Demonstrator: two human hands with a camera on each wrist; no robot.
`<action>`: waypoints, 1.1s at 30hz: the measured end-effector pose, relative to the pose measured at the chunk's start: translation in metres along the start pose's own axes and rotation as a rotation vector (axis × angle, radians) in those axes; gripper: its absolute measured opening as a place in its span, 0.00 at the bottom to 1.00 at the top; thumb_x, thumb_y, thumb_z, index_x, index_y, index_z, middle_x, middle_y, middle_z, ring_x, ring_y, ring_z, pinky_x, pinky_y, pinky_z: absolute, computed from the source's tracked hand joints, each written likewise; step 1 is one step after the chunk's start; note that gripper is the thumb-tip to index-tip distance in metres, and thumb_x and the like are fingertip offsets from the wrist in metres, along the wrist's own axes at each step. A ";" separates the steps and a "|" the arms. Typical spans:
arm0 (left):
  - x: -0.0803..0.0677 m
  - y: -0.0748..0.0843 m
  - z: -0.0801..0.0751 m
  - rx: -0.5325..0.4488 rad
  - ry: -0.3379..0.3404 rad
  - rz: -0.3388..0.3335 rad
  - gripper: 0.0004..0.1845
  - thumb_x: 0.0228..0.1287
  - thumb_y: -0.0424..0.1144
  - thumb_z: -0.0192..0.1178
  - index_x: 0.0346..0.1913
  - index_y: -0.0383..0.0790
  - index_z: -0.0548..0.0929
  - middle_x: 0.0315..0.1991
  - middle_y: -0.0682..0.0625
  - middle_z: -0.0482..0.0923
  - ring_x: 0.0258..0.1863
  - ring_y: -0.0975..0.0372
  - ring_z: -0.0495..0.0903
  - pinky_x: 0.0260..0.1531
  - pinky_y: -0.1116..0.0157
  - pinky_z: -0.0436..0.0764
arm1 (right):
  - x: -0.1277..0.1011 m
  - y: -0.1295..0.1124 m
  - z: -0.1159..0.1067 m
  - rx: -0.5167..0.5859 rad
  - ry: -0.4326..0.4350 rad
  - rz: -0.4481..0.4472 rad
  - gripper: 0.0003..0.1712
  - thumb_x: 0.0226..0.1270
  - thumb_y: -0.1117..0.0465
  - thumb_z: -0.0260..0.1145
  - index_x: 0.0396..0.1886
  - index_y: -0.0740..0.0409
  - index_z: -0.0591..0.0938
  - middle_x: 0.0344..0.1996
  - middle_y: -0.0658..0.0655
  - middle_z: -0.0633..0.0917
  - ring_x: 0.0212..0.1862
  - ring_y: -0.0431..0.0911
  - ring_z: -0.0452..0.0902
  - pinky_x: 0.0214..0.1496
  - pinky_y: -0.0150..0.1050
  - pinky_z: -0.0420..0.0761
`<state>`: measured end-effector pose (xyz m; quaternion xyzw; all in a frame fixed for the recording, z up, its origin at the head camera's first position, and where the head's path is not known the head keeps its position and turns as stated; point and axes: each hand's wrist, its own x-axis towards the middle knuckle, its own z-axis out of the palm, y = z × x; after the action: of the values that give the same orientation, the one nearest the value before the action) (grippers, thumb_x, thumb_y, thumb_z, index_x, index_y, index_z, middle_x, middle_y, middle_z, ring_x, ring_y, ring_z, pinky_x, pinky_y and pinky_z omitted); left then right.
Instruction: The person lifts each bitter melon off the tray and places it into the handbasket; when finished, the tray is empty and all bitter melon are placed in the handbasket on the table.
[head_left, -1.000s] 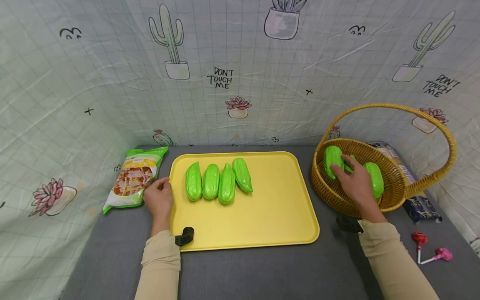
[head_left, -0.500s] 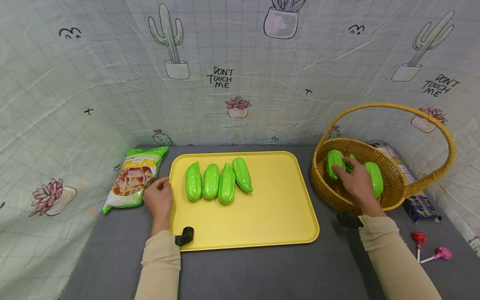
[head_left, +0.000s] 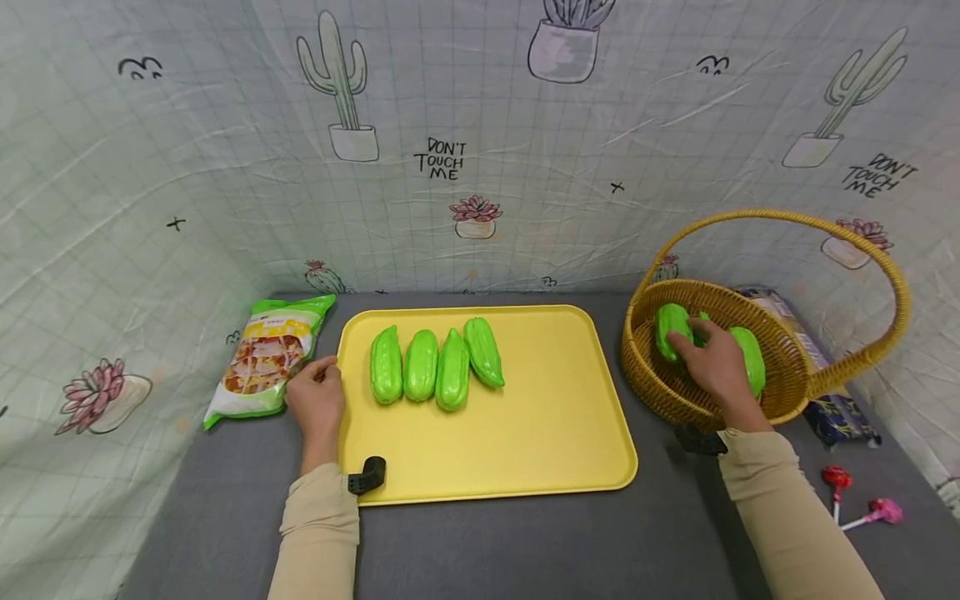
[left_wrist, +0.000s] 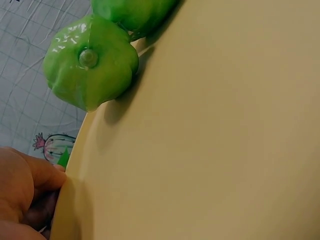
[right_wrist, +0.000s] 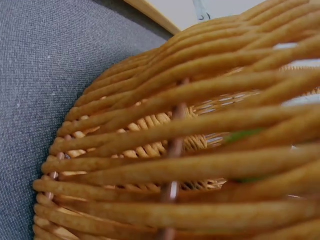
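Observation:
My left hand (head_left: 317, 398) grips the left rim of the yellow tray (head_left: 555, 450), its fingers curled at the edge. On the tray lie several bright green ridged gourds (head_left: 421, 367), side by side toward the back left. The left wrist view shows the stub end of one gourd (left_wrist: 90, 65) close by. My right hand (head_left: 712, 358) reaches into the wicker basket (head_left: 637, 358) and pinches a green ridged gourd (head_left: 672, 332) between thumb and fingers. Another gourd (head_left: 750, 360) sits right of that hand. In the right wrist view the basket's woven wall (right_wrist: 150, 150) hides the hand.
A green and white food bag (head_left: 270, 358) lies left of the tray. The basket's tall handle (head_left: 817, 221) arches over it. Behind the basket's right side lies a dark blue packet (head_left: 842, 417). Red (head_left: 836, 477) and pink (head_left: 887, 511) lollipops lie at the front right.
My right hand has lowered the gourd slightly inside the basket, a little to the right and toward me, and still holds it. The left hand and the gourds on the tray stay put.

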<state>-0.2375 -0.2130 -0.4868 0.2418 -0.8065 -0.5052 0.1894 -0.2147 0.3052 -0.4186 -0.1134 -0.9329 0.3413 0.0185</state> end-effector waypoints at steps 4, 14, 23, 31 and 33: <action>-0.001 0.000 -0.001 0.002 0.002 0.001 0.16 0.75 0.33 0.52 0.54 0.31 0.87 0.53 0.33 0.85 0.52 0.44 0.83 0.51 0.50 0.79 | 0.001 0.001 0.000 -0.004 -0.020 0.012 0.43 0.81 0.43 0.50 0.78 0.74 0.58 0.73 0.81 0.62 0.71 0.76 0.59 0.66 0.70 0.68; -0.001 -0.002 -0.002 0.012 0.003 -0.001 0.16 0.74 0.34 0.52 0.53 0.31 0.87 0.52 0.33 0.85 0.50 0.44 0.83 0.49 0.52 0.78 | 0.004 0.003 0.000 -0.037 -0.062 0.026 0.42 0.81 0.45 0.51 0.77 0.76 0.57 0.73 0.81 0.61 0.71 0.76 0.59 0.67 0.70 0.67; -0.001 -0.001 -0.001 0.013 0.000 0.002 0.17 0.74 0.34 0.52 0.54 0.31 0.87 0.53 0.33 0.85 0.51 0.44 0.83 0.51 0.49 0.79 | 0.004 0.003 -0.001 -0.019 -0.092 0.037 0.43 0.82 0.45 0.51 0.77 0.76 0.56 0.74 0.80 0.60 0.72 0.76 0.57 0.68 0.69 0.66; 0.000 0.000 0.000 0.012 0.005 0.014 0.16 0.74 0.34 0.52 0.53 0.31 0.88 0.52 0.33 0.86 0.51 0.44 0.83 0.51 0.49 0.79 | 0.005 0.004 -0.002 -0.024 -0.115 0.046 0.44 0.81 0.44 0.50 0.78 0.75 0.55 0.74 0.80 0.59 0.72 0.76 0.57 0.68 0.70 0.66; 0.000 0.000 0.000 0.010 0.007 0.014 0.16 0.74 0.34 0.52 0.53 0.31 0.88 0.52 0.33 0.86 0.51 0.43 0.83 0.51 0.49 0.79 | 0.005 0.004 -0.001 -0.030 -0.124 0.039 0.44 0.81 0.44 0.50 0.78 0.75 0.54 0.74 0.80 0.59 0.72 0.76 0.57 0.68 0.70 0.66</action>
<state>-0.2375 -0.2129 -0.4867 0.2387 -0.8101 -0.4989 0.1946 -0.2189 0.3105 -0.4205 -0.1105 -0.9348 0.3341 -0.0478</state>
